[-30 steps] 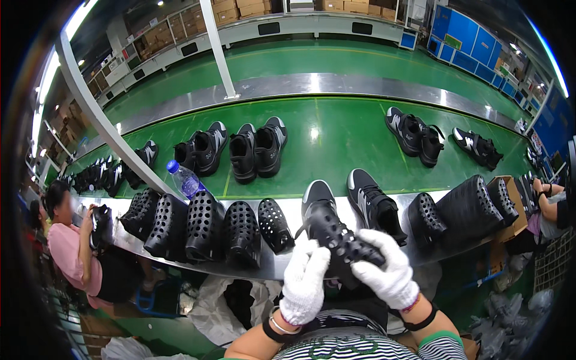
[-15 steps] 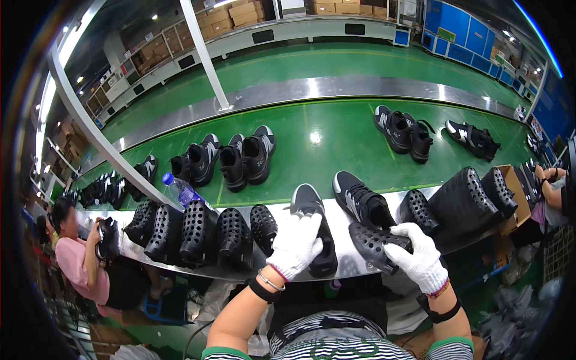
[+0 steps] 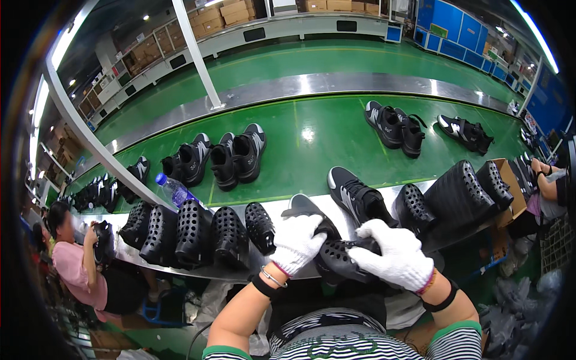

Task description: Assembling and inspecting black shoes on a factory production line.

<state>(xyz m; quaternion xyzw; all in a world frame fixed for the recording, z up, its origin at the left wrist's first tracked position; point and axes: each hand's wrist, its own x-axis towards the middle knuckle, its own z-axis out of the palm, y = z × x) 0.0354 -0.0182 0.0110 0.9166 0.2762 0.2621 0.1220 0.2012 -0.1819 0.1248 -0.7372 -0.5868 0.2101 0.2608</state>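
While the right grip [image 3: 393,253] clamps a perforated black insert [image 3: 338,259] at its left, the left grip [image 3: 297,243] holds a shoe [image 3: 305,204], toe pointing beyond it. Fitting seems the step; the next move likely calls for aligning insert with shoe.

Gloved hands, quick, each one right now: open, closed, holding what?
Left hand: closed on a black shoe.
Right hand: closed on a black perforated shoe insert.

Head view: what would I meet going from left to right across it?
Seated person in a pink top, blue-capped bottle, white-gloved left hand, perforated black piece, white-gloved right hand, cardboard box.
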